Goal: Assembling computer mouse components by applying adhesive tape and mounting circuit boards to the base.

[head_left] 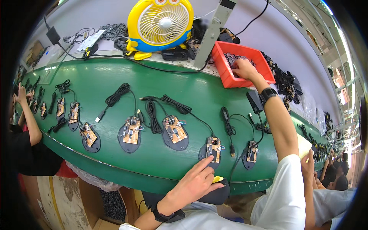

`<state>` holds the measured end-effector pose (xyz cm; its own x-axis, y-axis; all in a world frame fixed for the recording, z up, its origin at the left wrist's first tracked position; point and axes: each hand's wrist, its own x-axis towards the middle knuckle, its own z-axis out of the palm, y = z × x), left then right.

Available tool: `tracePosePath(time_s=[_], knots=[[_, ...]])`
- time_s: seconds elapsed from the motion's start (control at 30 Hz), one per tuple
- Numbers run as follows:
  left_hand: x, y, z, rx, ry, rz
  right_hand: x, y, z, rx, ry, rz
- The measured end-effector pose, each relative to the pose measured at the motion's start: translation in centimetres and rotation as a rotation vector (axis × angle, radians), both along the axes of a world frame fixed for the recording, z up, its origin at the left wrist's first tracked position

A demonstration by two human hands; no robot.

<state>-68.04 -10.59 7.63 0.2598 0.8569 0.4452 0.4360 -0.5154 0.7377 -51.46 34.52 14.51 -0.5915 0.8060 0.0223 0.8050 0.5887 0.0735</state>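
Note:
My right hand (pixel 244 69) reaches into a red plastic bin (pixel 245 82) of small dark grey parts (pixel 231 58). Its fingers are bent and drawn together among the parts; the fingertips are hidden, so what they grip cannot be made out. At the bench's near edge, my left hand (pixel 195 181) has its index finger stretched onto an opened computer mouse (pixel 213 150), touching the lower part of its circuit board. That mouse is a black base with a tan board and a black cable. Nothing shows in the left hand, which is loosely open.
Other opened mice (pixel 130 134) with coiled cables lie along the green bench (pixel 96 73). A yellow fan (pixel 165 23) stands behind, beside a metal post (pixel 209 38). A black adapter (pixel 254 100) hangs near my right wrist. Co-workers' arms (pixel 30 115) appear at both sides.

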Motion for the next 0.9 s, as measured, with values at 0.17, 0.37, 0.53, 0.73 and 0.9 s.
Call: tracePosePath(time_s=[0.17, 0.37, 0.53, 0.73, 0.9], knots=[[-0.2, 0.5, -0.1, 0.004, -0.016, -0.038, -0.7, -8.8, 4.9, 0.040, 0.556, -0.090], [-1.4, -0.1, -0.4, -0.013, -0.025, -0.025, -1.8, -29.0, 2.2, -0.428, 0.762, 0.160], [-2.9, 0.1, 1.0, 0.066, -0.108, 0.023, 1.8, -32.4, -1.5, -0.383, 0.853, 0.008], [-6.6, 0.3, 0.7, -0.016, 0.009, 0.256, 0.1, -33.0, -2.0, -0.456, 0.922, -0.060], [-7.6, -0.8, 0.7, -0.072, -0.015, 0.255, -0.1, -33.0, -0.9, -0.298, 0.643, -0.004]])
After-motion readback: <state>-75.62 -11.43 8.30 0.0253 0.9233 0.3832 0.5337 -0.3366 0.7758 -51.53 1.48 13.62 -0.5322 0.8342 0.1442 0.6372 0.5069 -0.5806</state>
